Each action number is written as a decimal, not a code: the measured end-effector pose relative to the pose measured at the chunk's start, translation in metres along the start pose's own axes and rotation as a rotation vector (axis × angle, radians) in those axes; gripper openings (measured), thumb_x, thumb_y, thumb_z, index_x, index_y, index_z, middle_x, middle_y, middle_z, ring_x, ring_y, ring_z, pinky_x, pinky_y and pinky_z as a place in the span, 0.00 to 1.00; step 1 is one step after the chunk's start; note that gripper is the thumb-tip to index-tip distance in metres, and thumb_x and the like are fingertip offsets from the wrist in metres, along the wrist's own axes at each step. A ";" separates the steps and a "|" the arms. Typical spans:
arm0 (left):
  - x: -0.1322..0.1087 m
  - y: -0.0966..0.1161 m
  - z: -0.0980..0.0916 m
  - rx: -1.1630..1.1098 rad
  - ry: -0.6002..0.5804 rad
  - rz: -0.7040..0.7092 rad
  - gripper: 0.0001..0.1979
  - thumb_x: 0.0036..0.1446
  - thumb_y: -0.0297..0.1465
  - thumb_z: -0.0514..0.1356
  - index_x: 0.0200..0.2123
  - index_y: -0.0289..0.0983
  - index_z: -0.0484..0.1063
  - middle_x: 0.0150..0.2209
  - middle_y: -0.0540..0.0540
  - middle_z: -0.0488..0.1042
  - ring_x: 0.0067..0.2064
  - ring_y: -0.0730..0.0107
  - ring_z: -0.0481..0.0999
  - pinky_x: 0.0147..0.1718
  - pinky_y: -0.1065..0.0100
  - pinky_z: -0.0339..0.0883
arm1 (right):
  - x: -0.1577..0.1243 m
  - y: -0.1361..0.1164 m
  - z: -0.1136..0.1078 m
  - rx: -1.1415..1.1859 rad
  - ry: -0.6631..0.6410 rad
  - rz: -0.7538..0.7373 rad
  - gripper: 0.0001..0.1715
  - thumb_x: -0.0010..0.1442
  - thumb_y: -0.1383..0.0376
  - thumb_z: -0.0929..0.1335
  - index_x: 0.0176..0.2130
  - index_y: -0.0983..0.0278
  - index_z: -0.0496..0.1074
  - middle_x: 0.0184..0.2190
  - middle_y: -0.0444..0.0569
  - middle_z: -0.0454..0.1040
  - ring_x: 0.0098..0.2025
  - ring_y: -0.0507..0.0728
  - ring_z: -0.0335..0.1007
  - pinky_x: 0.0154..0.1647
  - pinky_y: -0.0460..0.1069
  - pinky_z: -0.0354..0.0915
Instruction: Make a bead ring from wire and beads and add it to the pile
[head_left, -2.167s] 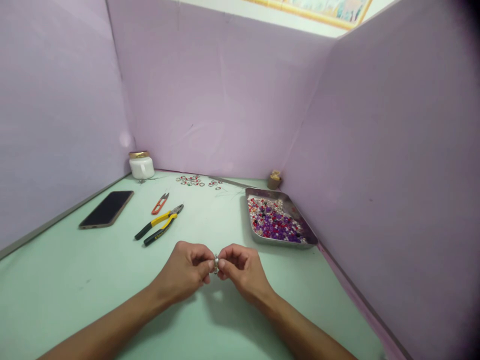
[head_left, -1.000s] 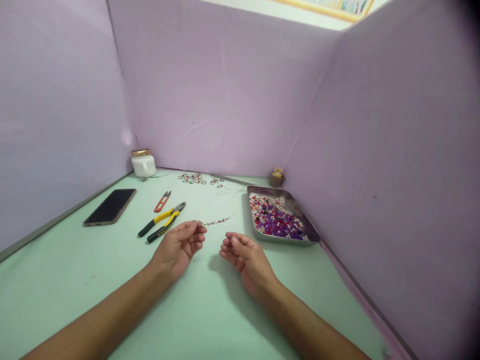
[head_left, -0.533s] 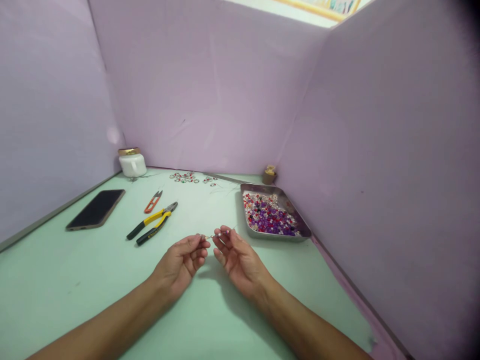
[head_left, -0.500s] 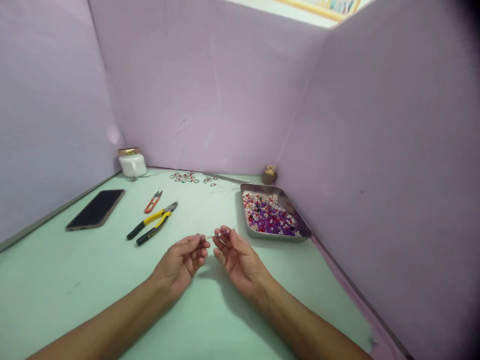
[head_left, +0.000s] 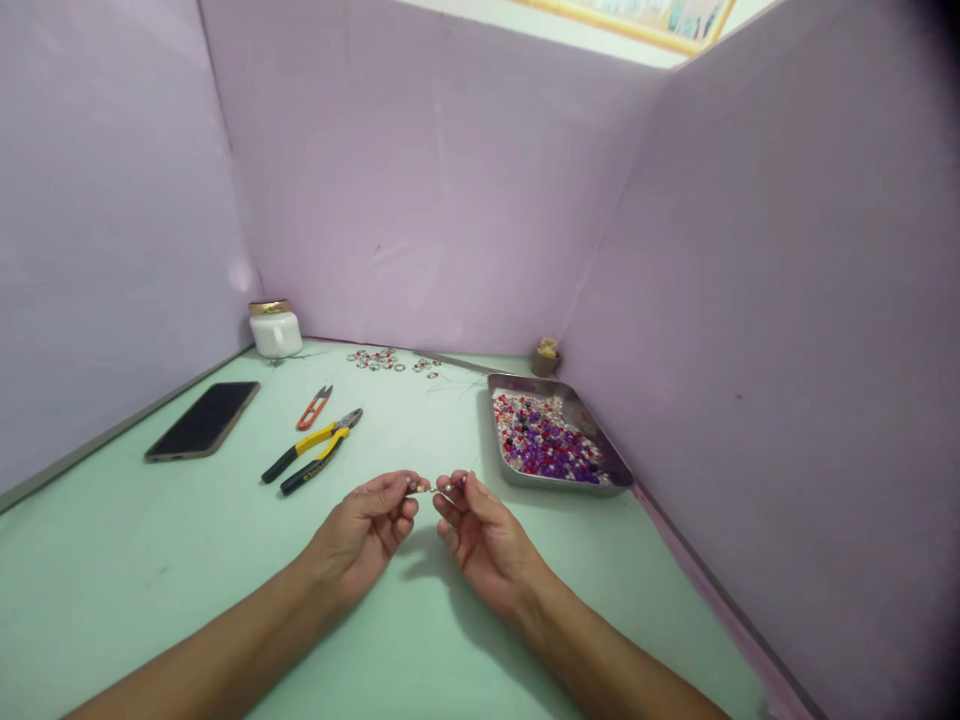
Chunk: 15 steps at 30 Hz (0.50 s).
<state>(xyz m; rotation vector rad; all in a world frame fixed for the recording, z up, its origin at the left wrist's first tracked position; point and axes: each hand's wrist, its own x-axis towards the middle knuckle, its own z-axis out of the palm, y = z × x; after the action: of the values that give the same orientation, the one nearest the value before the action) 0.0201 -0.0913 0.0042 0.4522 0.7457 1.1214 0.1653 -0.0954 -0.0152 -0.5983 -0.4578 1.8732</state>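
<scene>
Holds a short beaded strand [head_left: 433,489] in both hands now, drawn almost level between left hand [head_left: 366,525] and right hand [head_left: 486,545], above the pale green table [head_left: 420,630]. Compared with a second ago, no longer sticks out loose from the left side alone; now gets taken up at both ends, with right fingers come in onto the far part instead of hovering apart. Pinches the left end between left thumb and forefinger, with the remaining fingers loosely curled below. Grips the other end, near a dark purple bead, with right thumb and forefinger, palm turned up and lower fingers half uncurled. Leaves only a little pale beadwork visible between the hands; cannot tell whether any thread trails behind the right fingertips. Suggests, as a judgement, straightening or checking the piece rather than adding to it, given no reach toward the metal tray [head_left: 555,484] of loose beads [head_left: 547,437] at the right. Leaves pliers [head_left: 346,423] and red-handled snips [head_left: 320,402] untouched at the left, and small beaded rings [head_left: 375,362] lying farther back, all unchanged in place.
</scene>
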 end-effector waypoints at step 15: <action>0.000 0.006 -0.007 0.047 -0.253 -0.045 0.00 0.48 0.23 0.60 0.27 0.31 0.71 0.26 0.46 0.72 0.24 0.78 0.71 0.22 0.79 0.67 | -0.001 -0.003 0.000 0.029 -0.093 0.165 0.12 0.46 0.64 0.72 0.32 0.67 0.70 0.26 0.44 0.75 0.24 0.47 0.72 0.21 0.37 0.67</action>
<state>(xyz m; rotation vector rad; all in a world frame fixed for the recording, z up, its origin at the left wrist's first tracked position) 0.0108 -0.0898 0.0031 0.6018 0.5581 0.9843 0.1676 -0.0952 -0.0129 -0.5443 -0.4520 2.0681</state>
